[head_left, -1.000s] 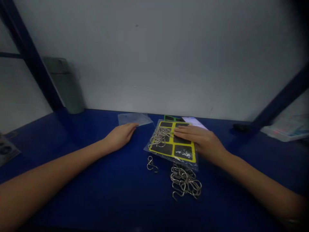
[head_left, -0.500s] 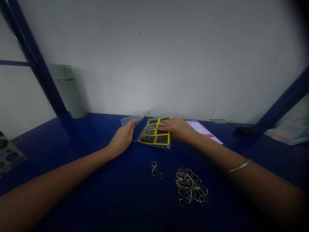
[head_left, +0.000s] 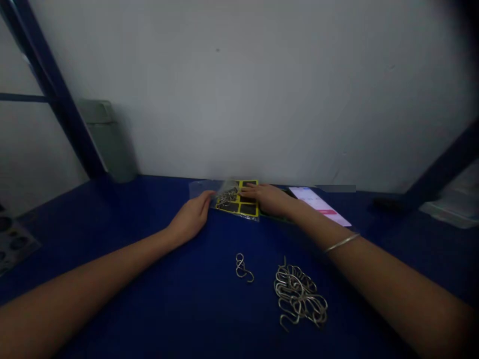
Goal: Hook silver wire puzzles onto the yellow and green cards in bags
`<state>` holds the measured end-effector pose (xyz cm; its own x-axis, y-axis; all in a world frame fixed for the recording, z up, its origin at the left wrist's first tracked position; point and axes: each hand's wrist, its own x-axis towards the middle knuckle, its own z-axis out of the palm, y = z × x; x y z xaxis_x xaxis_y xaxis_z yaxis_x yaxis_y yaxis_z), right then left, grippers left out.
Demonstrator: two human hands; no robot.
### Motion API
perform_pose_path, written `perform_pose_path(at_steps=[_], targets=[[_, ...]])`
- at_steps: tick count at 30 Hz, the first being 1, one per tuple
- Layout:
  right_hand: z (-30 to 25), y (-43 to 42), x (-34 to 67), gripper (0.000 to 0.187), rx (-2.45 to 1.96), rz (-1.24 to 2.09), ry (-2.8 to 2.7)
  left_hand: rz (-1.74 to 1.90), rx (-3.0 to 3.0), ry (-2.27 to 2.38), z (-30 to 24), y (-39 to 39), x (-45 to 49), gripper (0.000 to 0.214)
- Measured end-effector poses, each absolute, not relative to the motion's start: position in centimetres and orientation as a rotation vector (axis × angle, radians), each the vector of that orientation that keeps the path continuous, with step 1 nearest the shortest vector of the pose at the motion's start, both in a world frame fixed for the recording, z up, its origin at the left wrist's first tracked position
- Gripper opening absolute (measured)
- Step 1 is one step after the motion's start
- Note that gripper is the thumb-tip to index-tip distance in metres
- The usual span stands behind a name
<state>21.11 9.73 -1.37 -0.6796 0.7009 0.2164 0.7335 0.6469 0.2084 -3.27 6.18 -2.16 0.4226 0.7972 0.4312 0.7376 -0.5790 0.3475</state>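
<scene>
A clear plastic bag (head_left: 200, 187) lies near the wall, with a black sheet of yellow-edged panels (head_left: 247, 209) and a cluster of metal S-hooks (head_left: 226, 198) showing in it. At its left side, my left hand (head_left: 190, 217) is closed on the plastic, thumb and fingers pinched together. My right hand (head_left: 270, 198) lies over the right part of the sheet, fingers stretched out flat. Nearer to me are a few S-hooks (head_left: 241, 268) and, to their right, a tangled heap of S-hooks (head_left: 299, 294).
A phone (head_left: 320, 205) with a lit screen lies beside my right forearm. A pale green bottle (head_left: 108, 142) stands at the back left. A dark object (head_left: 388, 204) and a clear plastic packet (head_left: 449, 212) lie on the blue table (head_left: 179, 294) at the right. A patterned sheet (head_left: 17, 242) is at the left.
The bag now lies flatter and slightly farther left, and its left part is spread out more. My right hand has moved a little left with it. The view has shifted slightly.
</scene>
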Motion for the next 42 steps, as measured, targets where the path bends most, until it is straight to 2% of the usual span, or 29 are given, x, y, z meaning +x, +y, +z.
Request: perform_pose_path(at_steps=[4,11,22,30,36,42], targets=[[-0.8,7.8,21.9,0.061,-1.269,-0.455,-2.700,0.816,2.591,1.364,-2.0,6.1,-3.2,0.032],[-0.8,1.7,24.3,0.035,-1.358,-0.405,-2.667,0.762,2.653,1.318,-1.8,5.5,-3.0,0.031],[-2.9,-1.3,25.3,0.043,-1.479,-0.070,-2.395,0.629,2.827,1.243,-1.4,4.1,-1.9,0.034],[-2.9,-1.7,24.8,0.041,-1.441,-0.044,-2.285,0.538,2.948,1.280,-1.3,2.2,-1.1,0.047],[-2.7,-1.6,24.9,0.057,-1.531,-0.068,-2.336,0.628,3.065,0.750,-0.8,2.1,-1.2,0.044],[-1.9,-2.2,24.4,0.047,-1.490,-0.199,-2.453,0.507,3.066,0.487,-1.0,2.0,-1.0,0.047]])
